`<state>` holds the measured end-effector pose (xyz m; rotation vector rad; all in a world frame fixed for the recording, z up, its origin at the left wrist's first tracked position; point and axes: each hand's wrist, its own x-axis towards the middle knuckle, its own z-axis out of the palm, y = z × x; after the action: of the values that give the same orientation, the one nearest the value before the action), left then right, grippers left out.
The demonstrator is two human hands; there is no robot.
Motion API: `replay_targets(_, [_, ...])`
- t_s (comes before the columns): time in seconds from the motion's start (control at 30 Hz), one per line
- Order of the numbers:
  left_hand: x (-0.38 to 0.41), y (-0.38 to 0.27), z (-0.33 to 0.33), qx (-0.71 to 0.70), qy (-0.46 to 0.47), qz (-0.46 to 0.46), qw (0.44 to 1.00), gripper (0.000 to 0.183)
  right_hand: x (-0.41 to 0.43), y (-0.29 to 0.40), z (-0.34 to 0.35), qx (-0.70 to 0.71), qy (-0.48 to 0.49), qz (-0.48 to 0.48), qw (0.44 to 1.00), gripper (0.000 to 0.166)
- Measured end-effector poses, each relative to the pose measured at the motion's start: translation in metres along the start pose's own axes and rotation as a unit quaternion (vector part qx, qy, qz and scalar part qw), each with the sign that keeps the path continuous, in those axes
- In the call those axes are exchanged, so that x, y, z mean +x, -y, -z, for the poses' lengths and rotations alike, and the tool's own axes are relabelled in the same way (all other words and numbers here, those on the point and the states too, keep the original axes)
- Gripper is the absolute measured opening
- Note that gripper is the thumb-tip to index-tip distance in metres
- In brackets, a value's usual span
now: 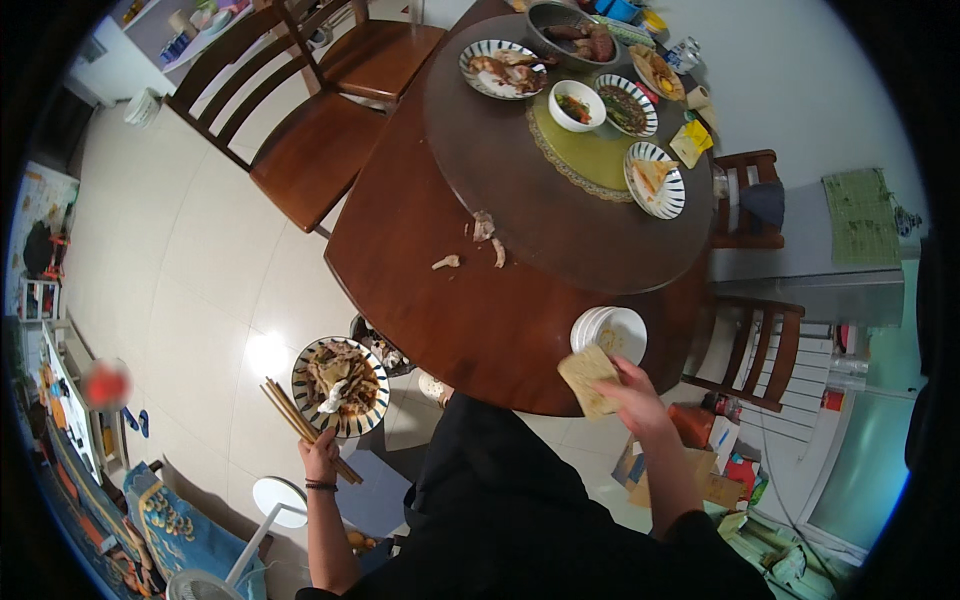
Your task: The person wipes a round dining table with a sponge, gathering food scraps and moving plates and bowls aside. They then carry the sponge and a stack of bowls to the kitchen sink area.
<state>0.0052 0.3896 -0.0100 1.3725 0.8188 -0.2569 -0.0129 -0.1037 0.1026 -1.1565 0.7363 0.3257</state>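
My left hand [321,454] grips a bundle of wooden chopsticks [289,411] and the rim of a patterned plate [300,379]. Bones, food scraps and a crumpled white tissue [334,396] lie on that plate, which is out over the floor, left of the table. In my right hand [634,394] is a tan sponge or folded cloth [589,379], held at the table's near edge. Just beyond it a stack of white bowls [628,330] stands on the wooden table [397,277]. Several bone scraps [484,227] lie on the tabletop beside the turntable.
The round glass turntable [510,180] carries plates of food, a white bowl [576,106] and a metal colander [574,37]. Wooden chairs [315,150] stand left and right of the table. A bin [382,352] is below the table's left edge, a white fan [262,525] at lower left.
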Motion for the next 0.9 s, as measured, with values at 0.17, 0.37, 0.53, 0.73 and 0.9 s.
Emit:
replay_targets(0.17, [0.004, -0.033, -0.005, 0.01, -0.011, -0.005, 1.0, 0.025, 0.104, 0.027, -0.049, -0.195, -0.084, 0.273, 0.938, 0.021])
replay_targets(0.37, [0.01, -0.067, -0.02, -0.003, -0.065, -0.016, 0.998, 0.019, 0.239, 0.095, -0.044, -0.411, -0.279, 0.497, 0.712, 0.045])
replay_targets(0.53, [0.008, -0.084, -0.044, 0.022, -0.037, -0.015, 0.999, 0.017, 0.258, 0.028, -0.073, -0.392, -0.305, 0.46, 0.736, 0.048])
replay_targets(0.73, [0.021, -0.106, -0.06, 0.016, -0.036, -0.001, 0.999, 0.017, 0.171, -0.005, -0.106, -0.394, -0.159, 0.418, 0.803, 0.048])
replay_targets(0.9, [0.042, -0.123, -0.055, 0.026, -0.005, -0.005, 1.0, 0.02, 0.117, -0.041, -0.091, -0.407, -0.236, 0.365, 0.803, 0.053])
